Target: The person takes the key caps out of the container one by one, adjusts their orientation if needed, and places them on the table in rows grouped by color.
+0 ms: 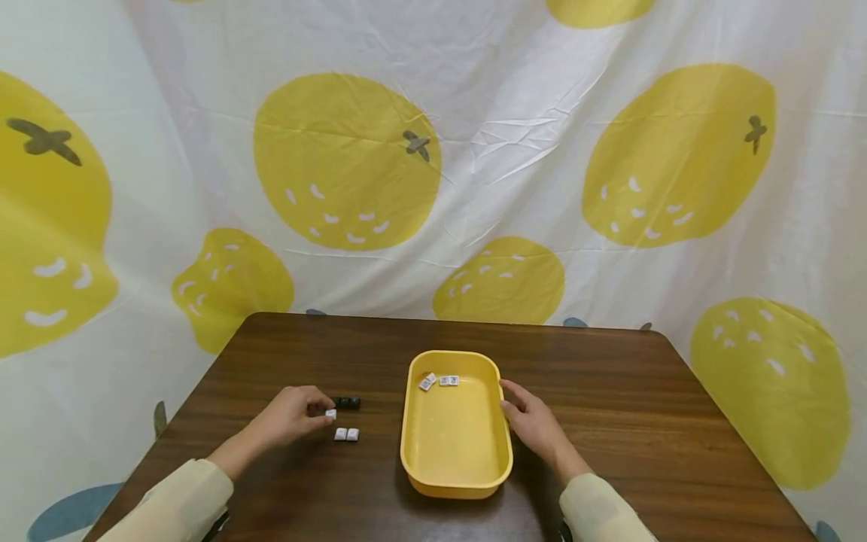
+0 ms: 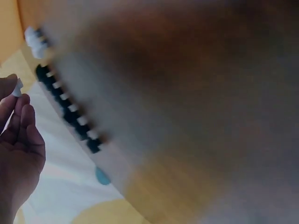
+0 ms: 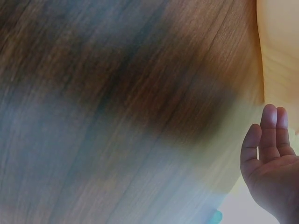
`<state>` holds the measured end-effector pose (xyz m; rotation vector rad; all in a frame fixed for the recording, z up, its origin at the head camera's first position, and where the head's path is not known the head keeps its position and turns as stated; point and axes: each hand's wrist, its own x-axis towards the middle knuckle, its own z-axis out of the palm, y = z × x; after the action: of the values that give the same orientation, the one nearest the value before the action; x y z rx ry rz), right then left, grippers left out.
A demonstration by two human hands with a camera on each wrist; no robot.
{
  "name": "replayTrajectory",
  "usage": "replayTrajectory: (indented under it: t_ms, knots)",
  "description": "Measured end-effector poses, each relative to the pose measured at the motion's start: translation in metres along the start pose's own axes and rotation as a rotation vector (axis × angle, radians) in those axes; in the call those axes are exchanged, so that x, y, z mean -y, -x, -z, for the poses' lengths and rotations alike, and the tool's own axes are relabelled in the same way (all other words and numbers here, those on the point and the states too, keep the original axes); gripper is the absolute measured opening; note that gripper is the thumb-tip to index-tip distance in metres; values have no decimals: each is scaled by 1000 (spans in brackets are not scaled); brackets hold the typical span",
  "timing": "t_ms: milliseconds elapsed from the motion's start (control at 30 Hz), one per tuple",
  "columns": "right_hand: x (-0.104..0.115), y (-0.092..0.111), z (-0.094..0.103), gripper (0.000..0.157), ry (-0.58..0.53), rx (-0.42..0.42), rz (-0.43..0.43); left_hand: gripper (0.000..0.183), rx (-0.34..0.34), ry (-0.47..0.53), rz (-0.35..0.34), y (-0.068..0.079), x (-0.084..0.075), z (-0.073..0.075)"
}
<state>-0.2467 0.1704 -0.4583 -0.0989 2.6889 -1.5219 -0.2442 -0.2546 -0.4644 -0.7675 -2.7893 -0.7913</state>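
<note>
My left hand (image 1: 293,414) pinches a small white keycap (image 1: 331,414) between thumb and fingertips, just above the table. In the left wrist view that same keycap (image 2: 17,87) shows at the fingertips. Behind it a row of black keycaps (image 1: 348,403) lies on the table, partly hidden by the hand in the head view. Nearer me lie two white keycaps (image 1: 347,434) side by side. A yellow tray (image 1: 457,482) stands to the right. Along its right rim rests my right hand (image 1: 535,429), its fingers (image 3: 269,126) fairly straight in the right wrist view.
Several small white pieces with dark markings (image 1: 448,381) lie at the tray's far end. The dark wooden table (image 1: 643,444) extends to both sides. At its back edge hangs a white cloth (image 1: 501,135) printed with yellow lemons.
</note>
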Motion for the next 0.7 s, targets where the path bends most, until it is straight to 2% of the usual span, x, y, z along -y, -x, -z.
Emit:
replayTrajectory:
  t_ms: [233, 367, 700]
  knots:
    - [0, 0, 0, 44, 12, -15, 6, 9, 52, 4, 23, 14, 11, -9]
    - [-1, 0, 0, 44, 10, -8, 6, 9, 45, -5, 30, 15, 13, -14]
    - [-3, -2, -1, 45, 11, -2, 0, 11, 39, 22, -11, 15, 14, -22]
